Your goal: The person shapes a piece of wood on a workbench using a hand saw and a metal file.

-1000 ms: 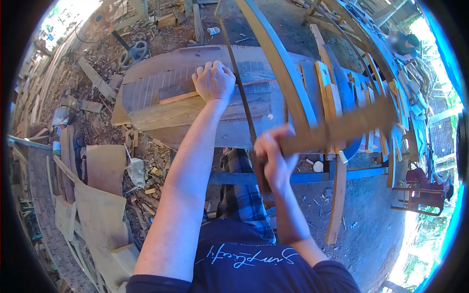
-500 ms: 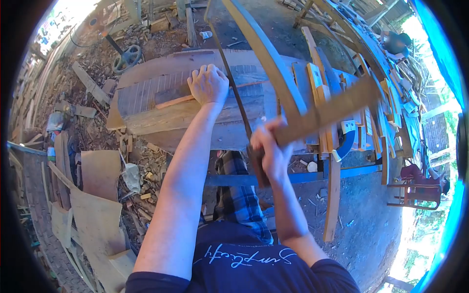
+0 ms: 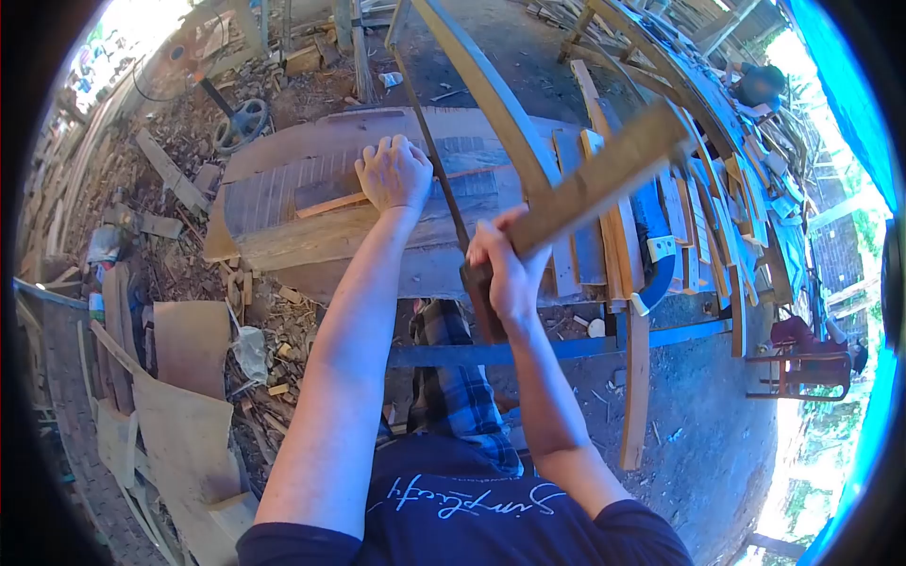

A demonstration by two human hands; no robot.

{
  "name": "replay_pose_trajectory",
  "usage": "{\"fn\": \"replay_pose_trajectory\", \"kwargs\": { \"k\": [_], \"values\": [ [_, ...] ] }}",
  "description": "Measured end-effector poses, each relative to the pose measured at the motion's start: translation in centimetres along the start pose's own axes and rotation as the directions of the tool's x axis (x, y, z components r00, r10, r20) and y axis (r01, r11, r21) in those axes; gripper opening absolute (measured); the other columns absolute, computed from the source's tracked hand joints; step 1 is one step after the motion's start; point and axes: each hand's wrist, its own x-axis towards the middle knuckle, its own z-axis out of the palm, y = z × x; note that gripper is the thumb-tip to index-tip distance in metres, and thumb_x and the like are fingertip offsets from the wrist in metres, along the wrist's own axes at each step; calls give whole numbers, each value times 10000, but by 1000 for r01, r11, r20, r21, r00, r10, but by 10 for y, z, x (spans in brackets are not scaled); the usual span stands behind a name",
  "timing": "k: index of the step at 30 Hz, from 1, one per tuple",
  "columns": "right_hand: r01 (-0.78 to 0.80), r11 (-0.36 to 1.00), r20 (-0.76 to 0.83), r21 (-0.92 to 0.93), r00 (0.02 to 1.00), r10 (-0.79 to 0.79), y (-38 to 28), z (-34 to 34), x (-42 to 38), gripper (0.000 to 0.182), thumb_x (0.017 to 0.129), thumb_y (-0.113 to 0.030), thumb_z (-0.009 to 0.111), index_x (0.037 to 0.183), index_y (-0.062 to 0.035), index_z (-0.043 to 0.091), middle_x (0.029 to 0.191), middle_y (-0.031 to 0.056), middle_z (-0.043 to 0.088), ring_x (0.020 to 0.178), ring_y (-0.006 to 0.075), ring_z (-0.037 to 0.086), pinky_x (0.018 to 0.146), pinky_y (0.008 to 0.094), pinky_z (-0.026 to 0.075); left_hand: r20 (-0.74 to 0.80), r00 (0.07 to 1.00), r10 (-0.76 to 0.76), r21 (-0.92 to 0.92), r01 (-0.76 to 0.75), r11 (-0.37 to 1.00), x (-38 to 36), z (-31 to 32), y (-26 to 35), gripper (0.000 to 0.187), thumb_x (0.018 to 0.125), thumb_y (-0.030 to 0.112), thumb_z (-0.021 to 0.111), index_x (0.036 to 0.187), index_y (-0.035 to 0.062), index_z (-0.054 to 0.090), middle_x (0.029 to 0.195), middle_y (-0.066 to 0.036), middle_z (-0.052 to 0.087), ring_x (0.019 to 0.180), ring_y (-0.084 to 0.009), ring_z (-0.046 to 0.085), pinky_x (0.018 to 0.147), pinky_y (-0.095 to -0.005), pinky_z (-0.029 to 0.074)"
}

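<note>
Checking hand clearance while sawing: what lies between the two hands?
In the head view, the thin dark saw blade runs between the left hand and the right hand, over the plank.

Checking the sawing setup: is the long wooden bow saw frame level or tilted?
Tilted: the long wooden bow saw frame rises rightward from the right hand.
</note>
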Motion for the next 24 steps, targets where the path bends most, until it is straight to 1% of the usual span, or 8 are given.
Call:
{"fn": "replay_pose_trajectory", "kwargs": {
  "k": [6, 9, 14, 18, 19, 20, 23, 24],
  "values": [
    [62, 990, 25, 131, 998, -66, -17, -38, -103, 125, 863, -33, 529, 818, -85, 424, 625, 34, 466, 530, 108, 438, 509, 290, 396, 10, 1000, -1, -19, 1, 1000, 4, 1, -3, 141, 817, 217, 557, 748, 121, 634, 833, -40, 655, 833, -261, 598, 737, -423, 433],
    [81, 995, 29, 65, 996, -83, -10, -29, -80, 107, 873, -31, 532, 828, -67, 441, 586, 28, 456, 511, 101, 432, 499, 272, 389, 74, 996, 49, -72, -44, 996, -3, -2, -4, 138, 816, 215, 556, 751, 119, 631, 833, -39, 655, 839, -261, 600, 745, -423, 432],
    [91, 996, 11, -18, 996, -91, 10, 4, 2, 137, 862, -53, 604, 783, -59, 492, 585, 11, 494, 515, 92, 472, 501, 264, 399, -15, 1000, 11, 2, -11, 1000, 4, 4, -1, 82, 765, 176, 609, 698, 129, 602, 793, -38, 637, 820, -246, 587, 715, -403, 418],
    [-14, 1000, -45, 22, 999, 15, 5, -23, -60, 137, 851, -59, 629, 767, -66, 520, 646, 12, 520, 586, 91, 492, 544, 272, 416, -44, 999, -9, 8, 9, 1000, 5, 7, 2, 85, 766, 183, 610, 697, 135, 599, 802, -39, 637, 825, -249, 584, 721, -407, 417],
    [11, 996, 4, -91, 1000, -11, 2, -36, -83, 118, 869, -69, 589, 788, -69, 504, 697, 23, 516, 653, 100, 496, 601, 277, 416, -45, 999, -6, -14, 5, 1000, 5, 8, 2, 88, 766, 186, 612, 697, 134, 598, 809, -40, 639, 827, -247, 583, 728, -407, 417],
    [-13, 1000, 103, -3, 995, 13, 2, -47, -102, 106, 881, -81, 561, 802, -68, 492, 733, 30, 509, 710, 101, 498, 643, 271, 406, -41, 999, -1, -34, -1, 999, 4, 9, 0, 91, 766, 190, 613, 696, 133, 596, 816, -41, 640, 829, -245, 582, 735, -408, 417],
    [99, 993, 133, 62, 985, -107, -10, -45, -104, 104, 887, -89, 539, 801, -60, 487, 730, 27, 499, 708, 100, 492, 635, 264, 393, 50, 998, 28, -61, -25, 998, 4, 1, -2, 128, 812, 220, 566, 744, 125, 619, 855, -34, 654, 842, -252, 597, 731, -428, 437],
    [25, 999, 36, -20, 999, -24, -10, -36, -91, 126, 882, -89, 568, 781, -62, 498, 680, 15, 494, 638, 84, 475, 581, 258, 390, 56, 998, 25, -57, -22, 998, 3, 2, -4, 128, 812, 220, 566, 744, 125, 619, 855, -34, 654, 842, -252, 597, 731, -428, 437]
  ]
}}
